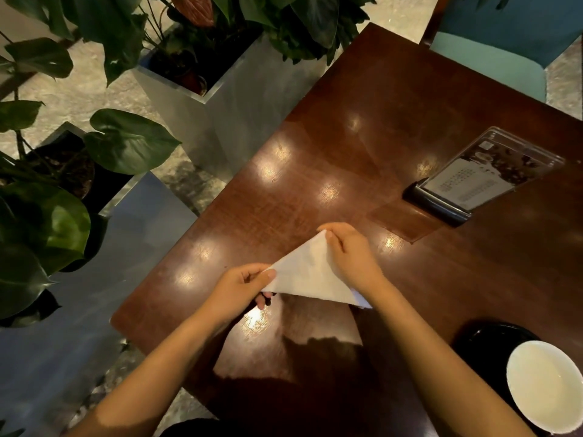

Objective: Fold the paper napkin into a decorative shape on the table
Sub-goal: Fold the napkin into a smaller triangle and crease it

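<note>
- Napkin [310,275], white triangle, held above the table [394,127].
- Left hand [243,290] pinches napkin's near-left corner.
- Right hand [351,257] pinches napkin's far tip.

The table [362,127] is dark wood with glossy varnish that mirrors the lamps; the napkin [310,275] is white matt paper; the planter [233,105] looks brushed metal

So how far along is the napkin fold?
Done: the napkin is already a triangle, so a first diagonal fold looks made. In hand: the left hand pinches its left corner, the right hand its top corner, and it seems lifted off the table. Left: the later folds; no decorative shape yet.
</note>
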The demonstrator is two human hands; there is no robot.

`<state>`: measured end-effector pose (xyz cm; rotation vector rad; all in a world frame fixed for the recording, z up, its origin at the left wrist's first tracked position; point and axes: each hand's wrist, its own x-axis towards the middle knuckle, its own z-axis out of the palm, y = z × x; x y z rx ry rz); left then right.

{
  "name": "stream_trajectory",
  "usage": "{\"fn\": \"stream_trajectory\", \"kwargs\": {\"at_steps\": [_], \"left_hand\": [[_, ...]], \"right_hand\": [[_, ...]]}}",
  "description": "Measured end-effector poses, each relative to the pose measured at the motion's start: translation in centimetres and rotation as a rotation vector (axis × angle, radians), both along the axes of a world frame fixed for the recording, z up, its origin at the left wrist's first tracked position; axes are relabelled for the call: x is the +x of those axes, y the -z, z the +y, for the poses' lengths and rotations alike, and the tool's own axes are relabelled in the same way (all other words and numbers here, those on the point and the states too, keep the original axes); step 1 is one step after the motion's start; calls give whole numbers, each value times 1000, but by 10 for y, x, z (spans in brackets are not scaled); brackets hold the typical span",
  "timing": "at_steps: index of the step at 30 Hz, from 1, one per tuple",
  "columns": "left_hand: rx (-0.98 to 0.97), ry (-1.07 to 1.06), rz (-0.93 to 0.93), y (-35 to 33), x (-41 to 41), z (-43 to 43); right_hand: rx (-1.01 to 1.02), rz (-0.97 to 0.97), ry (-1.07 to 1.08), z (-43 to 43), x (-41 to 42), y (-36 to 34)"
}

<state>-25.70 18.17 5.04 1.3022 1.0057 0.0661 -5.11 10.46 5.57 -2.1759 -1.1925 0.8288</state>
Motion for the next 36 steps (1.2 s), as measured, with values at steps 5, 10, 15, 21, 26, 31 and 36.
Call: {"fn": "stream_trajectory", "kwargs": {"at_steps": [5,10,15,21,26,31,36], "left_hand": [[12,-69,118,12,3,-14],[62,-119,206,17,5,-10],[100,-104,267,13,7,-7],[62,-95,302,9,10,-4],[554,239,631,-10,32,-2],[1156,331,416,-2,111,-41],[1071,670,490,43,111,-62]], "right_hand": [[24,-398,5,13,-44,21],[-88,-490,-164,14,-85,47],[-128,-534,-77,-11,-64,56],[-241,-603,79,-65,-34,61],[-230,-599,123,-67,-35,65],[-221,-605,129,-69,-35,68],[-268,-670,83,-71,-33,70]]}}
